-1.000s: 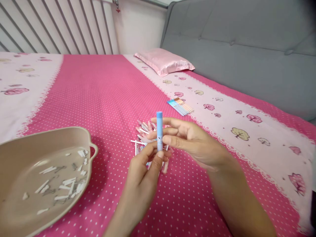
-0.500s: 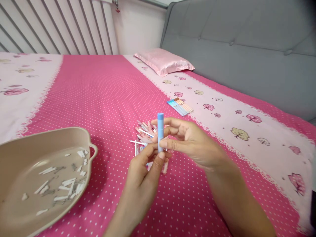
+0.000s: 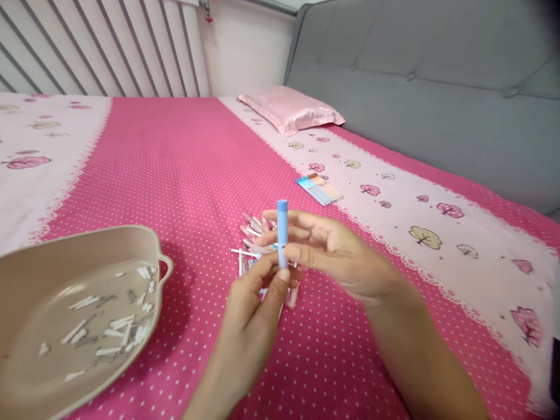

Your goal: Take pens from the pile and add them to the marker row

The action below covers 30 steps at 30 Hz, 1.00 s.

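Left hand [image 3: 256,297]: thumb and fingers pinched on the blue pen's [image 3: 282,224] lower end.
Right hand [image 3: 339,254]: thumb and fingers around its barrel.
Change: right thumb has slid back slightly; pen remains upright, still being handled.
Pen pile [image 3: 252,224]: beyond left hand.
Tub [image 3: 160,256]: near left.

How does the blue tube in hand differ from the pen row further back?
The blue tube stands upright, while the pen row lies flat on the bedspread. The left hand pinches the blue tube; no hand touches the pen row. The blue tube shows blue shades; the pen row adds orange-brown. Both show blue.
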Motion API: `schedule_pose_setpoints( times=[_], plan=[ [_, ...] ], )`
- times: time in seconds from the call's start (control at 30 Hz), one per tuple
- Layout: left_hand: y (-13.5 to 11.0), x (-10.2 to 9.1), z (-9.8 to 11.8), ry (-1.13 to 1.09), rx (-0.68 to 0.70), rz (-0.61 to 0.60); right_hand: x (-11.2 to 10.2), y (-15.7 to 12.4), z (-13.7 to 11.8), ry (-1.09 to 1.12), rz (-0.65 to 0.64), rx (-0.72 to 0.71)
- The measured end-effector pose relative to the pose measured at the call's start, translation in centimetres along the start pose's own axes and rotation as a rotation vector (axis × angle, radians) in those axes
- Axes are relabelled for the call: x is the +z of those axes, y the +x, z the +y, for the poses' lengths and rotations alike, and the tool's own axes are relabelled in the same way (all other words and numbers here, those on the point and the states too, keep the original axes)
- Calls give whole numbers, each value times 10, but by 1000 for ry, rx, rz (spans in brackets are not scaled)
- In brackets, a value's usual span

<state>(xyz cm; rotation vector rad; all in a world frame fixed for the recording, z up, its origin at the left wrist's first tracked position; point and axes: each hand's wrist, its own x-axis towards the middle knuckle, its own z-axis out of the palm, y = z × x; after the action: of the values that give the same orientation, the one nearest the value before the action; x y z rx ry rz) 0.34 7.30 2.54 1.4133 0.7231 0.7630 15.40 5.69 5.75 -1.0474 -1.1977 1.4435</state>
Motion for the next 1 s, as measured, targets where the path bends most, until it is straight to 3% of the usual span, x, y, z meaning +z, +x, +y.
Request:
schedule_pose_setpoints(
  times=[0.13, 0.57, 0.8, 0.87, 1.0],
  plan=[
    [-1, -1, 0, -16, -32, 2, -2, 0, -2, 100, -58, 29],
    [-1, 2, 0, 9, -37, -18, 0, 3, 1, -90, 161, -8],
    [0, 2, 0, 12, -27, 10, 0, 3, 4, -123, 196, -16],
    [0, 0, -2, -31, -32, -3, -1, 2, 2, -93, 147, 8],
    [-2, -4, -2, -189, -79, -72, -4, 1, 0, 63, -88, 27]
  ],
)
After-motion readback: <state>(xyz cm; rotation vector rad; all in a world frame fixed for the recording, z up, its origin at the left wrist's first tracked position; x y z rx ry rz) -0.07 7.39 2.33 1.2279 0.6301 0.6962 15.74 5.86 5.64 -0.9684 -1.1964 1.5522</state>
